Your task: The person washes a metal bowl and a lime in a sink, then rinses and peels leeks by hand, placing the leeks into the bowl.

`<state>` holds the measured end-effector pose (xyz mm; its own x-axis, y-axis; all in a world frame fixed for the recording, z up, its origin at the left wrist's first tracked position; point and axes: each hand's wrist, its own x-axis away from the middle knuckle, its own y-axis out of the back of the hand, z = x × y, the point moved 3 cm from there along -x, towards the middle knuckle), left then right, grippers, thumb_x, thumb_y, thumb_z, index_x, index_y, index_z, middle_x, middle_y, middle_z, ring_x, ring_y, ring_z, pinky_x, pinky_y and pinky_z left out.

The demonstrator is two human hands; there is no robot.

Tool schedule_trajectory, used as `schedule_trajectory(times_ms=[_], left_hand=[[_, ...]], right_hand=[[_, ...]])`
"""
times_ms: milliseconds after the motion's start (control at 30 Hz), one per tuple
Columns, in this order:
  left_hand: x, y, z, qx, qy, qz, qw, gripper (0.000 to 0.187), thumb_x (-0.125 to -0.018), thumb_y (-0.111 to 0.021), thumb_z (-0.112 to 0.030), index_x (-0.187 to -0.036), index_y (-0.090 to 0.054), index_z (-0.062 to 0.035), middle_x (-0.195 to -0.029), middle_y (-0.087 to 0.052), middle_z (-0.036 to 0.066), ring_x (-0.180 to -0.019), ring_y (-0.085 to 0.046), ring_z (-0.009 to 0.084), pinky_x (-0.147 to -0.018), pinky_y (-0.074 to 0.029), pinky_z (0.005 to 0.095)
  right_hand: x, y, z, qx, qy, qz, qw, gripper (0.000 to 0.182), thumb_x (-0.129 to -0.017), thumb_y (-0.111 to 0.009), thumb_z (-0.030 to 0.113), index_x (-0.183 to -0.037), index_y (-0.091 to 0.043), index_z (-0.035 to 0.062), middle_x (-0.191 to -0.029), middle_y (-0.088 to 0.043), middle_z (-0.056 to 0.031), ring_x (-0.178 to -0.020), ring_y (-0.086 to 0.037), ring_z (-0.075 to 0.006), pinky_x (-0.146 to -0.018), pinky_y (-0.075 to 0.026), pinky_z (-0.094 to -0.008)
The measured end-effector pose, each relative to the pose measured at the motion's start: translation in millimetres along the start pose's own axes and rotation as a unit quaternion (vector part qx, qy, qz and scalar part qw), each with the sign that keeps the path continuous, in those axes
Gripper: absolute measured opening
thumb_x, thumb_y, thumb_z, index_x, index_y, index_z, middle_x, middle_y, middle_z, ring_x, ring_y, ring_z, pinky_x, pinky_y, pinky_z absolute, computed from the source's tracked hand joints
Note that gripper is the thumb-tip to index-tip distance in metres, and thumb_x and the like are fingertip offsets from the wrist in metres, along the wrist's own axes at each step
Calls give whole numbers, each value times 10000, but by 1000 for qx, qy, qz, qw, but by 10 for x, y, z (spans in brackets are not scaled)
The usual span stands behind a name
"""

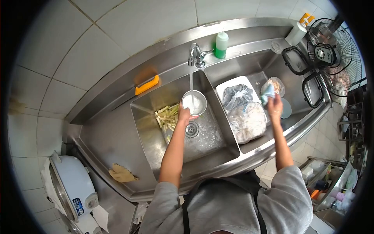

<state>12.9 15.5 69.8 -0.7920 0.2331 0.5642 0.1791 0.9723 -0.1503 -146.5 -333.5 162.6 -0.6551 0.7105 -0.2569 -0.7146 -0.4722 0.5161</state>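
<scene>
My left hand [184, 113] holds a round metal bowl [194, 103] under the faucet [193, 54], and water runs into it over the left basin [198, 144]. Green and pale stalks [168, 117] lie at that basin's left side. Over the right basin, my right hand [275, 105] grips a blue-white cloth or sponge [268, 93], partly blurred. Just beyond it is a clear tub [276, 86] with bits of food. Left of this hand, a white tray [235, 81] bears a dark plastic bag [237, 96] and a clear bag of pale food [247, 121].
A green soap bottle [221, 45] stands behind the faucet, and an orange-handled tool [147, 85] lies on the left ledge. Brown paper [122, 173] rests at the lower left, near a rice cooker [74, 187]. At right are a fan [335, 56] and a pump bottle [297, 33].
</scene>
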Motion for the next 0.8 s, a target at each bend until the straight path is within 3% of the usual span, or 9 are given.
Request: schedule_trajectory(times_ms=[167, 333, 433, 467, 533, 600, 667, 767, 800], left_hand=[[-172, -95, -19, 61, 80, 27, 995, 608, -730, -269, 92, -1261, -173, -188, -1187, -343, 173, -936, -498, 391, -584, -525, 483], [40, -244, 8, -11, 19, 28, 999, 601, -735, -299, 74, -1278, -204, -165, -1214, -339, 149, -930, -508, 369, -558, -534, 454], [207, -309, -53, -136, -52, -19, 989, 608, -744, -343, 59, -1288, -243, -195, -1223, -357, 174, -870, -548, 315, -506, -546, 346], [183, -276, 9, -141, -89, -1, 986, 627, -740, -348, 65, -1292, -230, -209, -1196, -386, 187, -827, -562, 318, -492, -543, 348], [385, -296, -143, -203, -126, -20, 971, 633, -738, -350, 65, -1290, -236, -221, -1163, -414, 200, -799, -570, 320, -493, -540, 338], [401, -250, -192, -244, -98, -48, 964, 606, -769, -322, 71, -1292, -231, -220, -1221, -358, 154, -891, -531, 285, -521, -537, 313], [301, -72, -46, -267, -69, -47, 960, 635, -741, -335, 67, -1284, -245, -249, -1200, -386, 177, -736, -577, 309, -511, -536, 316], [333, 193, 34, -118, -183, -61, 974, 695, -734, -318, 79, -1285, -201, -330, -1219, -358, 191, -835, -555, 275, -495, -525, 310], [374, 212, -43, -114, -181, -70, 974, 695, -734, -318, 79, -1285, -201, -330, -1219, -358, 191, -835, -555, 275, -495, -525, 310]], right_hand=[[-627, 593, -1675, 312, -39, 22, 949, 332, -727, -553, 191, -1005, -526, 11, -967, -547, -203, -848, -547, -338, -770, -427, -354], [-373, -647, 91, 40, 183, 185, 965, 196, -725, -546, 69, -909, -556, 3, -821, -572, -147, -743, -565, -230, -658, -447, -303], [332, -1690, 1039, -39, 253, 430, 866, 200, -680, -533, 40, -877, -558, 20, -856, -550, -147, -777, -545, -280, -714, -437, -338], [524, -2167, 926, -51, 423, 455, 782, 254, -646, -557, 63, -898, -560, 30, -899, -546, -160, -830, -538, -299, -748, -428, -372], [724, -2590, 964, 165, 413, 476, 759, 338, -594, -599, 102, -925, -560, 40, -973, -533, -175, -904, -514, -322, -796, -409, -374], [907, -3046, 566, 68, 257, 376, 888, 378, -581, -594, 112, -948, -551, 33, -1031, -511, -195, -945, -494, -346, -810, -404, -371], [1083, -3127, 677, 123, 69, 424, 895, 339, -634, -574, 125, -958, -546, 27, -1027, -530, -161, -925, -512, -328, -806, -409, -375], [1142, -3550, 497, -197, -244, 540, 781, 138, -795, -431, 116, -856, -537, 51, -833, -537, -61, -763, -519, -200, -717, -450, -353], [1125, -3390, 741, -453, -485, 394, 636, 174, -825, -396, 113, -905, -516, 16, -855, -543, -117, -720, -534, -214, -624, -480, -332]])
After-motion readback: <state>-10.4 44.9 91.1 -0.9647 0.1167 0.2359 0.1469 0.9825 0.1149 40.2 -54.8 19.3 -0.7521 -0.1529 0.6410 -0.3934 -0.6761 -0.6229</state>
